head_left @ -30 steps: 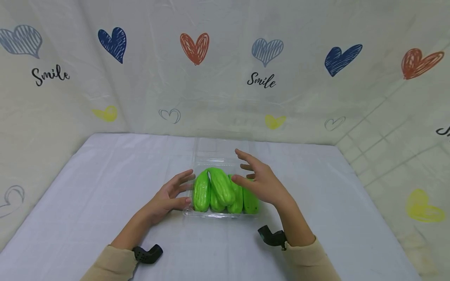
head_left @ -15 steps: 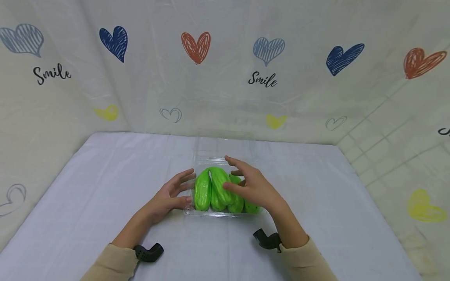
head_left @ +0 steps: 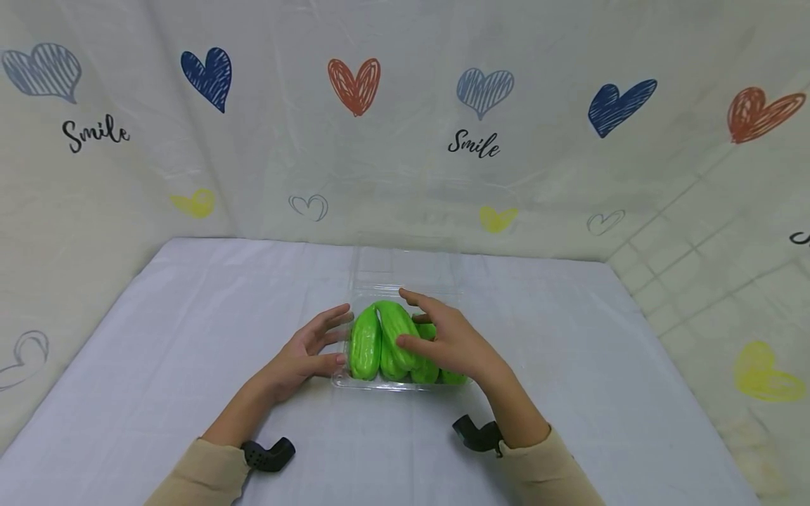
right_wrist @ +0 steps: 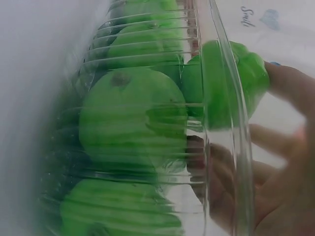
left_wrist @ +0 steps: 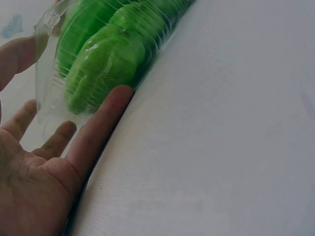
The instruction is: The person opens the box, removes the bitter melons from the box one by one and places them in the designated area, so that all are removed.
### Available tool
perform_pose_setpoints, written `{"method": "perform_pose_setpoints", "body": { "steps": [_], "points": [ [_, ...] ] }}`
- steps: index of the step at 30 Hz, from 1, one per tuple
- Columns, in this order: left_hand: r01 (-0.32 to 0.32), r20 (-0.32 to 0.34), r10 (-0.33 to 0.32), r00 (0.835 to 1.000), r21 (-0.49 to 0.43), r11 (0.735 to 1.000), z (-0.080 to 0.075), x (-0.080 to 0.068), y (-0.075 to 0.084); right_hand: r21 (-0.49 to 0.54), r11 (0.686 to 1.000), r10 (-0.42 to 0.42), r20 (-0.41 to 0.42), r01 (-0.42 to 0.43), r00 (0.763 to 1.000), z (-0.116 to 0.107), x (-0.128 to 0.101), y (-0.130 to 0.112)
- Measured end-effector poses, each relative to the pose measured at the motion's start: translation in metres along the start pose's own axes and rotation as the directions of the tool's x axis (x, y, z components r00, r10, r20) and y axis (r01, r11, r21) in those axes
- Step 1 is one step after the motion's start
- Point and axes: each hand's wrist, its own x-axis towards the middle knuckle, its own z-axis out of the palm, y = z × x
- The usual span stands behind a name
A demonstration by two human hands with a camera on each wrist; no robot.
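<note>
Under the right hand [head_left: 451, 342] lie green gourds [head_left: 378, 342].

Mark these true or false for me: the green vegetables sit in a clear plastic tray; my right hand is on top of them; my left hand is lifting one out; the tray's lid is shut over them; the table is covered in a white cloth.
1. The green vegetables sit in a clear plastic tray: true.
2. The right hand lies on top of them: true.
3. The left hand lifts one out: false. Its open fingers rest against the tray's left side.
4. The lid is shut: false. It lies open behind the tray.
5. A white cloth covers the table: true.
</note>
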Motion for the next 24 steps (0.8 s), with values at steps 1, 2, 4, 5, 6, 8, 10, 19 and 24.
{"method": "perform_pose_setpoints", "body": {
  "steps": [1, 2, 4, 5, 6, 8, 10, 19, 24],
  "points": [
    [0.001, -0.001, -0.001, 1.000, 0.001, 1.000, -0.0001, 0.0000, 0.0000, -0.002, 1.000, 0.003, 0.002, -0.003, 1.000, 0.0001, 0.0002, 0.0000],
    [0.002, -0.001, -0.002, 1.000, 0.002, 1.000, -0.0002, 0.0000, 0.0001, -0.005, 1.000, 0.008, 0.003, -0.008, 1.000, 0.0001, 0.0003, -0.0001],
    [0.003, -0.002, -0.003, 1.000, 0.003, 1.000, -0.0003, 0.0000, 0.0002, -0.010, 1.000, 0.009, 0.003, -0.009, 1.000, 0.0003, 0.0004, 0.0000],
    [0.002, -0.002, -0.002, 1.000, 0.003, 1.000, -0.0003, 0.0000, 0.0004, -0.016, 1.000, 0.009, 0.003, -0.009, 1.000, 0.0004, 0.0005, 0.0000],
    [0.003, -0.002, -0.003, 1.000, 0.002, 1.000, -0.0003, -0.0001, 0.0005, -0.019, 1.000, 0.009, 0.004, -0.009, 1.000, 0.0007, 0.0006, 0.0001],
    [0.001, -0.001, -0.001, 1.000, -0.002, 1.000, -0.0002, -0.0004, 0.0008, -0.027, 1.000, 0.008, 0.006, -0.008, 1.000, 0.0013, 0.0006, 0.0001],
    [0.002, 0.000, -0.002, 1.000, -0.007, 1.000, 0.0001, -0.0006, 0.0010, -0.032, 0.999, 0.008, 0.010, -0.007, 1.000, 0.0020, 0.0006, -0.0001],
    [0.006, -0.003, -0.006, 1.000, -0.005, 1.000, 0.0004, -0.0005, 0.0011, -0.025, 1.000, 0.011, 0.019, -0.011, 1.000, 0.0043, 0.0003, -0.0018],
    [0.005, -0.004, -0.005, 1.000, 0.004, 1.000, 0.0003, -0.0007, 0.0010, -0.010, 1.000, 0.013, 0.020, -0.012, 1.000, 0.0039, 0.0002, -0.0029]
  ]
}}
